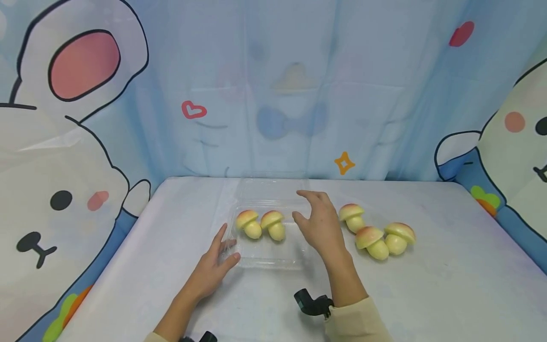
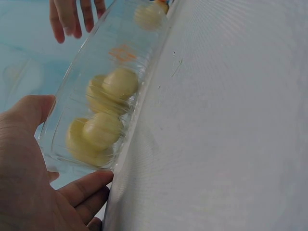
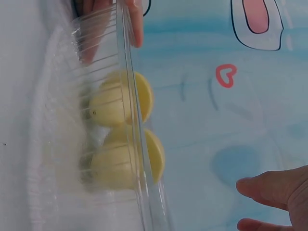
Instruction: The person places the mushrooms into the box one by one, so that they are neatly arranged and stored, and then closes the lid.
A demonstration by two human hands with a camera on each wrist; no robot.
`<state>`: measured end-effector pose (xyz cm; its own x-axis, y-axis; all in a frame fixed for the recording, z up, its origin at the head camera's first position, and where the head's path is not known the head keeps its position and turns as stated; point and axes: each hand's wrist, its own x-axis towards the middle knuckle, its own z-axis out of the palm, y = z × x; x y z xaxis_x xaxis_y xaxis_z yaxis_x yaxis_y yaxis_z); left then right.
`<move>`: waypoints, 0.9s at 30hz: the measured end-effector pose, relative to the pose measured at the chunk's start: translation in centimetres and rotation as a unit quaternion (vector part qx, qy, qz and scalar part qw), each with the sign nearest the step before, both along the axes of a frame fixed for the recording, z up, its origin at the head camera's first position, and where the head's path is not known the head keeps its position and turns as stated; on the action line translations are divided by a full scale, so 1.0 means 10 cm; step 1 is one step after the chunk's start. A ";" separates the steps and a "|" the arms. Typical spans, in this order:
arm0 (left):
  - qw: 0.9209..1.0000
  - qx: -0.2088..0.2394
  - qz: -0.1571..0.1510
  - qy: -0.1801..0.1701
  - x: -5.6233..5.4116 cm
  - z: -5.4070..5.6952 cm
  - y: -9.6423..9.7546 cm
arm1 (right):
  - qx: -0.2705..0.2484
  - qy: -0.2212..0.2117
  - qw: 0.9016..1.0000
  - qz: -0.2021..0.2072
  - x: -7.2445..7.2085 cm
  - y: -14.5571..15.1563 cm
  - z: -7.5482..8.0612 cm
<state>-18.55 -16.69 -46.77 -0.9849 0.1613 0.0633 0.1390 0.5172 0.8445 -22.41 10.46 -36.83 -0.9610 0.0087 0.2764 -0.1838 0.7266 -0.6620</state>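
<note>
A clear plastic box [image 1: 267,261] with its lid tilted back holds two mushrooms [image 1: 276,227], yellow with reddish-tinged caps, side by side in its left half. My left hand [image 1: 209,270] rests at the box's left end, fingers fairly straight and spread. In the left wrist view, its thumb [image 2: 41,108] lies at the box's upper edge and the fingertips touch low by its corner. My right hand [image 1: 320,225] hovers over the box's right side, thumb and fingers apart, holding nothing. To its right, three more mushrooms [image 1: 372,243] lie grouped on the white table.
The white tabletop [image 1: 461,285] extends to a back edge against a pale blue curtain [image 1: 273,142] printed with cartoon animals. Black wrist camera mounts [image 1: 314,302] sit at both wrists, near the beige sleeves [image 1: 359,323].
</note>
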 end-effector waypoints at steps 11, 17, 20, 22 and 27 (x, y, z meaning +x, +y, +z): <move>1.000 0.012 0.003 -0.002 0.00 -0.02 -0.01 | -0.012 -0.009 1.000 -0.015 -0.03 0.15 -0.01; 1.000 0.008 0.002 -0.002 -0.01 -0.02 0.00 | -0.021 -0.008 0.999 -0.024 -0.04 0.22 0.03; 1.000 0.010 -0.004 0.000 -0.01 0.00 0.00 | -0.021 -0.008 0.999 -0.032 -0.04 0.26 0.05; 1.000 0.011 -0.006 0.003 -0.01 0.00 0.00 | -0.020 -0.006 0.999 -0.039 -0.05 0.28 0.04; 1.000 0.012 -0.008 0.006 -0.02 -0.01 -0.01 | -0.019 -0.005 0.999 -0.051 -0.06 0.34 0.04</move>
